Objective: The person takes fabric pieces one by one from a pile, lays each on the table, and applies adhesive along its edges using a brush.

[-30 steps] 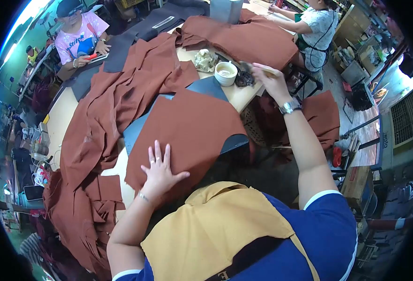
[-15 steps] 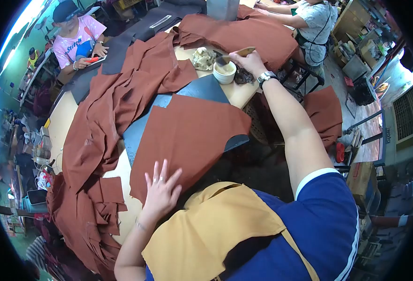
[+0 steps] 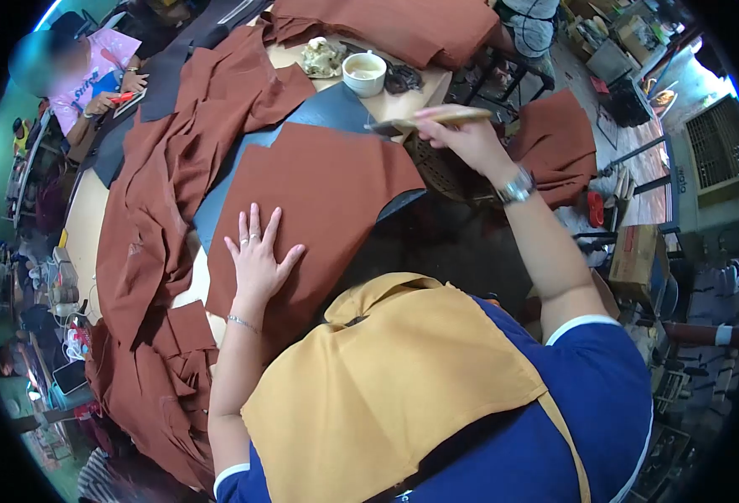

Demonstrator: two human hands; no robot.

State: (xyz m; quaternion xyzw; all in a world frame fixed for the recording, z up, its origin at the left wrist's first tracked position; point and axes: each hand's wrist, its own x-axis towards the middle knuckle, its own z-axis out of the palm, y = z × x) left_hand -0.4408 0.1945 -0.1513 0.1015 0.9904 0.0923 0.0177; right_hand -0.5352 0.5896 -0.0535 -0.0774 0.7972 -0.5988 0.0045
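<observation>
A cut reddish-brown sheet of leather-like material (image 3: 319,180) lies over a dark blue board (image 3: 327,109) on the table. My left hand (image 3: 259,256) rests flat on the sheet's lower left part, fingers spread. With my right hand (image 3: 461,142) I grip a wooden-handled brush (image 3: 449,118). Its dark bristles point left, over the upper right edge of the sheet. Behind the brush stands a white cup (image 3: 364,74) with pale contents. A whitish crumpled lump (image 3: 322,59) sits left of the cup, and a dark crumpled thing (image 3: 402,78) sits right of it.
Long folds of brown material (image 3: 160,184) cover the table's left side, and a large brown piece (image 3: 394,25) lies at the back. More brown material (image 3: 558,147) hangs over something at right. A person in a pink shirt (image 3: 93,75) works at upper left; another person is partly visible at upper right.
My right hand has brought the brush from the cup toward me, over the sheet's edge. My left hand has settled flat on the sheet. The camera view has shifted.
</observation>
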